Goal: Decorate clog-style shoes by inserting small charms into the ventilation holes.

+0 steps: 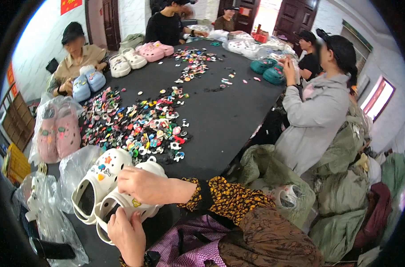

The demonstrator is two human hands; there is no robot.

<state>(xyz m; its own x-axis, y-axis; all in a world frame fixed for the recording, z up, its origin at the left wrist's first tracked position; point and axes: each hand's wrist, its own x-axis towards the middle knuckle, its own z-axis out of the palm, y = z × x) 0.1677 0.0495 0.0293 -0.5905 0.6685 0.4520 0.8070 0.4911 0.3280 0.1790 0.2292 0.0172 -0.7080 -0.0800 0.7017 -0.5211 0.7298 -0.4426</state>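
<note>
Two white clogs stand side by side at the near edge of the black table. On the left clog (108,165) several colourful charms sit in the top. My left hand (127,236) is closed on the rim of the right clog (145,211), its fingertips at the foot opening. Across the top of that same clog lies my right hand (147,184), fingers bent down and pinched together; whatever they hold is hidden. A yellow charm shows on the clog just below these fingers. Past the toes spreads a heap of mixed shoe charms (140,122).
Pink clogs (68,133) in clear plastic and crumpled bags (62,236) lie on the left. Several co-workers sit around the table (211,133); one in a grey jacket (316,115) is at the right. Green sacks (340,209) are piled at the right.
</note>
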